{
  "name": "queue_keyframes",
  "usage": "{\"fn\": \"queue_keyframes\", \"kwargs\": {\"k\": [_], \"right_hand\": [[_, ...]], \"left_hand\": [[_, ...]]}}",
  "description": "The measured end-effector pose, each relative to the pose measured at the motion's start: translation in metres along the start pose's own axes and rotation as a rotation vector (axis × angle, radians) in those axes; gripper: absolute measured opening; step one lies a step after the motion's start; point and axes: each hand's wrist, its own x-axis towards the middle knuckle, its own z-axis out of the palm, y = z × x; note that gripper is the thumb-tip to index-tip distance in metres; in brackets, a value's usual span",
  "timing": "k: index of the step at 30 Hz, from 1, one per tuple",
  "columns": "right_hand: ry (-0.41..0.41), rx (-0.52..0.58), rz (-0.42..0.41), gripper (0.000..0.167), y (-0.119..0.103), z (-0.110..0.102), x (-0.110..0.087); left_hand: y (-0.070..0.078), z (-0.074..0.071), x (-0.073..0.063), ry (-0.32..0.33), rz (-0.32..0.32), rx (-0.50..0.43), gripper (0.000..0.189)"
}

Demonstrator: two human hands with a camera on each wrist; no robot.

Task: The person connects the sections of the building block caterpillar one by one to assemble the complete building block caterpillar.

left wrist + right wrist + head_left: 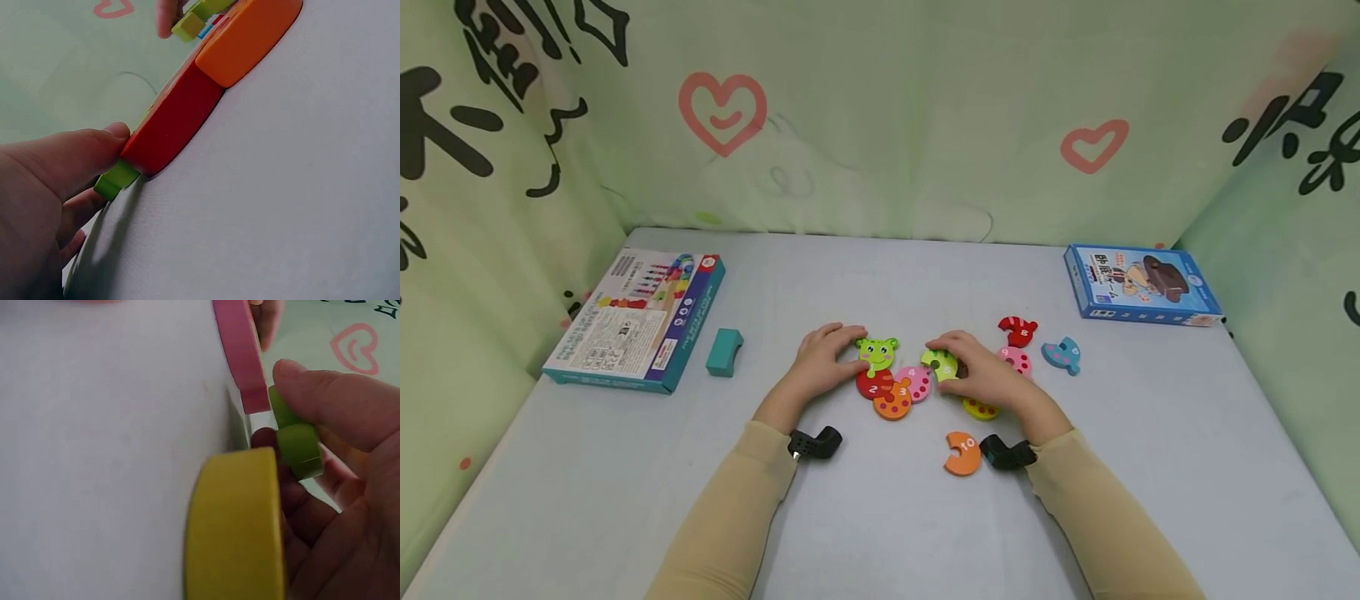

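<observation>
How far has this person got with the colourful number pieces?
Partly done, it seems: the green face piece, red 2, orange 3 and pink 4 already look joined. In hand: the right hand has a green piece in its grip beside the pink 4. Apparently left: the yellow piece, second pink piece, striped red piece, blue piece and orange 10, all lying apart from that chain.

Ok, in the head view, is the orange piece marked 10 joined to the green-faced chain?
No, the orange piece marked 10 lies apart on the table, with bare surface showing between it and the green-faced chain.
</observation>
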Motion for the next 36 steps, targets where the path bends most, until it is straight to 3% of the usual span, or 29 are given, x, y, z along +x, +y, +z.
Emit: {"fn": "queue_keyframes", "kwargs": {"k": [18, 36], "right_hand": [[-0.059, -0.010, -0.018, 0.059, 0.0004, 0.0061, 0.0088], [-0.037, -0.014, 0.014, 0.064, 0.0000, 0.0017, 0.0021]], "left_hand": [[0.0001, 0.0004, 0.0002, 0.000, -0.009, 0.004, 0.051], [0.0012, 0.0003, 0.0001, 0.001, -0.024, -0.009, 0.051]]}}
